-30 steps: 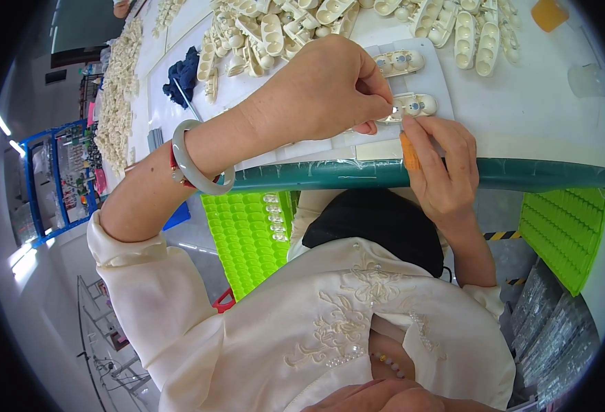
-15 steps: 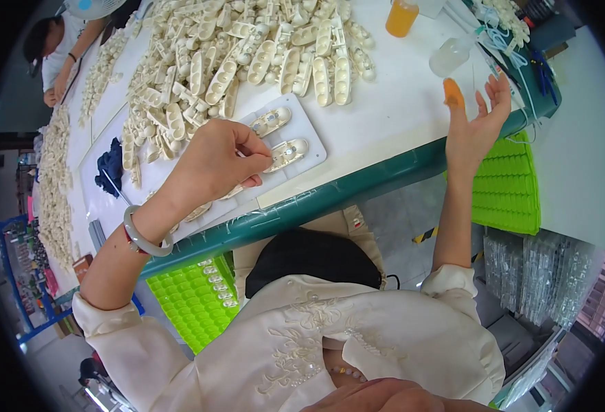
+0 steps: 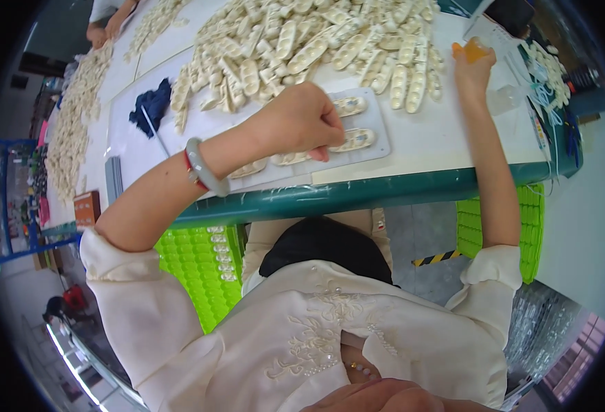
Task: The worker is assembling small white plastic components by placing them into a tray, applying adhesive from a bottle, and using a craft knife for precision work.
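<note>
My left hand (image 3: 306, 120) is closed in a pinch over a white tray (image 3: 379, 123). Its fingertips are beside a cream pod-shaped plastic part (image 3: 356, 139) lying there, and anything between them is hidden. Another such part (image 3: 350, 106) sits behind it on the tray, and more are partly covered by my forearm. Out to the far right, my right hand (image 3: 473, 72) is wrapped around a bottle of orange liquid (image 3: 479, 49). An orange finger cover (image 3: 457, 49) is on its thumb.
A large heap of cream plastic parts (image 3: 295, 41) fills the table's back. Beside my right forearm stands a clear bottle (image 3: 504, 100). A dark blue cloth (image 3: 151, 106) lies left. Green trays (image 3: 199, 264) are below the table edge; another person's hands (image 3: 107, 27) work at far left.
My right hand has gone from open in the air to gripping the orange bottle. My left hand stays pinched over the tray. The whole view has shifted.
</note>
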The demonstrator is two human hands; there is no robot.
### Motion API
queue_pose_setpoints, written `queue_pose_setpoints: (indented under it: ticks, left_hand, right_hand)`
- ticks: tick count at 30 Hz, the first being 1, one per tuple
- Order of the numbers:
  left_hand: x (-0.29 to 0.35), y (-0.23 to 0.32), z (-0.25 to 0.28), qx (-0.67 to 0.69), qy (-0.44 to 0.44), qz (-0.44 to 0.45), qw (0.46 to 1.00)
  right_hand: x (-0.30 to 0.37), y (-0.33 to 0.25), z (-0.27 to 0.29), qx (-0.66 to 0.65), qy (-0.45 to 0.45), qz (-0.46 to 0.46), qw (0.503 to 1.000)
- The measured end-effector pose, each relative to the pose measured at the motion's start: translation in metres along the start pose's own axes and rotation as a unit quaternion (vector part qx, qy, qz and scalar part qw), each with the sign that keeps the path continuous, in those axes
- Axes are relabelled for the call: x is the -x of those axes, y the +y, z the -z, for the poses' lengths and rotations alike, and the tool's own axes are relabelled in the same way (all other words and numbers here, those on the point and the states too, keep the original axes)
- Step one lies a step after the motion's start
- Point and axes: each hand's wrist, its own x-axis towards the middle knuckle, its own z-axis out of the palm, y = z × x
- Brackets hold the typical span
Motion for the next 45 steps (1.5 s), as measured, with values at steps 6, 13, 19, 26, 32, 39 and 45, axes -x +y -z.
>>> queue_pose_setpoints:
  ticks: [6,13,19,26,32,39,45]
  left_hand:
    - [-0.001,0.013,0.003,-0.003,-0.046,0.018,0.999]
    - [-0.004,0.020,0.009,-0.051,-0.056,0.035,0.997]
    - [-0.014,0.027,0.007,-0.132,-0.070,0.029,0.988]
    - [-0.013,0.038,0.006,-0.142,-0.061,0.041,0.987]
    - [-0.015,0.039,0.010,-0.186,-0.070,0.033,0.979]
    - [-0.022,0.046,0.011,-0.235,-0.104,0.022,0.966]
    - [-0.021,0.057,0.008,-0.292,-0.133,-0.001,0.947]
  right_hand:
    - [0.023,-0.023,0.024,-0.102,-0.034,0.063,0.992]
    - [0.108,-0.105,0.084,-0.314,-0.158,0.121,0.928]
    - [0.126,-0.093,0.116,-0.514,-0.182,0.038,0.837]
    - [0.133,-0.079,0.123,-0.592,-0.220,-0.038,0.774]
    - [0.115,-0.069,0.110,-0.761,-0.249,-0.156,0.579]
    - [0.086,-0.042,0.091,-0.798,-0.140,-0.269,0.522]
    - [0.089,-0.021,0.078,-0.780,-0.137,-0.264,0.550]
